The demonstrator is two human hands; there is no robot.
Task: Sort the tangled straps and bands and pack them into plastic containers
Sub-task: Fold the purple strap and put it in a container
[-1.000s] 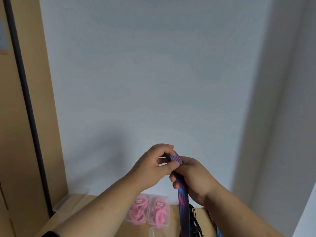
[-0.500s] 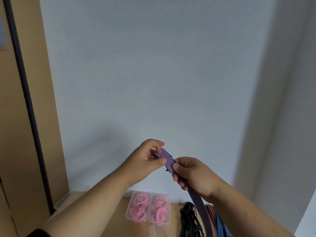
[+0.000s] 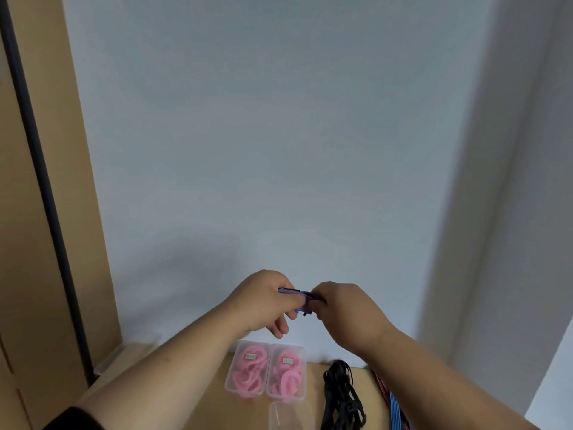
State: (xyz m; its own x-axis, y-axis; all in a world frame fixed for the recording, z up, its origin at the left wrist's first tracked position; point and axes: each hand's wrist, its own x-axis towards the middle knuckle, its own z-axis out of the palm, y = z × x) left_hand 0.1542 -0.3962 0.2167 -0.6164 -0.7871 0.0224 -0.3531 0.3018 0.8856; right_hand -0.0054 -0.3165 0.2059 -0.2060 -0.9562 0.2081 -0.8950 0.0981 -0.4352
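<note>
Both hands are raised in front of the pale wall, above the wooden table. My left hand [image 3: 263,301] and my right hand [image 3: 344,307] pinch a blue-and-red striped strap [image 3: 299,294] between them; only a short, folded length of it shows between the fingers. Below, on the table [image 3: 201,398], stand two clear plastic containers with pink bands coiled inside, the left container [image 3: 248,370] and the right container [image 3: 286,375] side by side.
A tangle of black straps [image 3: 341,395] lies right of the containers. More striped red and blue straps [image 3: 393,405] lie beside my right forearm. Another clear container [image 3: 279,415] sits at the bottom edge. A clear lid [image 3: 133,350] lies near the wooden panel at left.
The long hanging length of the striped strap is gone from view; the strap now shows as a short folded piece between my hands. Both hands sit slightly lower and the right hand has drawn closer.
</note>
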